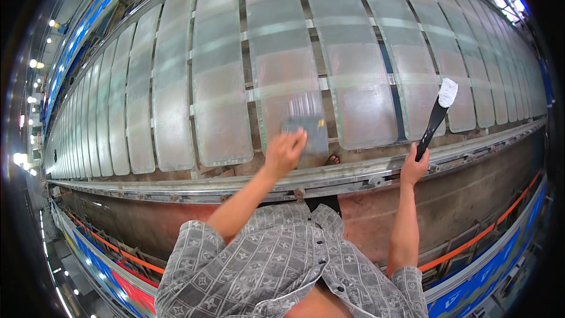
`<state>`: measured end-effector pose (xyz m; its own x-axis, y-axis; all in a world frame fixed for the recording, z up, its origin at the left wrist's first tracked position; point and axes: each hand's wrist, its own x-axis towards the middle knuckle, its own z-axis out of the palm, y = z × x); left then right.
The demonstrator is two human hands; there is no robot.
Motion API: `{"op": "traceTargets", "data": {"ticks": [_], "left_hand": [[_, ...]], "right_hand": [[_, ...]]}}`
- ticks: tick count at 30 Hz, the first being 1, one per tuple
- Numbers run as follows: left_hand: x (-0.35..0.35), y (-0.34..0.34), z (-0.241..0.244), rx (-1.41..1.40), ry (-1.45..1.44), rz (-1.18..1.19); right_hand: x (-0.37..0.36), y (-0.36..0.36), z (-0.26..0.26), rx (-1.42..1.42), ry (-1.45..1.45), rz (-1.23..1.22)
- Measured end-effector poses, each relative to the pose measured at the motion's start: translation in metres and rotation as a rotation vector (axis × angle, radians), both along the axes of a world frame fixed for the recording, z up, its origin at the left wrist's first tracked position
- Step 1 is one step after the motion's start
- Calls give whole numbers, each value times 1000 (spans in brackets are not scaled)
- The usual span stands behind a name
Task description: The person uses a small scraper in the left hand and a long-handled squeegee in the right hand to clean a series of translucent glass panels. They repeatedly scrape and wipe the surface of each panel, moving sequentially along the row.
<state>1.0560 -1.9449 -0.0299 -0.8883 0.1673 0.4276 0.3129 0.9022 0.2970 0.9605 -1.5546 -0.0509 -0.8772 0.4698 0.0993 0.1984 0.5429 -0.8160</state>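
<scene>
My left hand [286, 150] is closed at the near end of a long, pale translucent panel [287, 70]. At its fingers is a flat, grey, blurred rectangular sheet [311, 130] with a yellow mark, apparently a spreader or scraper, lying over the panel. My right hand [415, 165] grips the lower end of a black spatula [430, 128], held slanting up above the panels to the right. A lump of white paste [448, 92] sits on its far end. The blur hides how the left fingers meet the sheet.
More translucent panels [362, 97] lie side by side with narrow gaps, across metal supports. A metal rail [265, 187] with bolts runs along their near ends, in front of my body. A foot in a sandal [333, 159] shows below the panels. Orange rails [481, 238] lie behind me.
</scene>
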Motion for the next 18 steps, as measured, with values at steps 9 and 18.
{"op": "traceTargets", "data": {"ticks": [9, 18], "left_hand": [[-91, -43, 30, 115, -35, 35], [-1, 0, 52, 85, -321, -76]], "right_hand": [[-1, -5, 4, -13, 77, 43], [3, -13, 21, -37, 50, 30]]}}
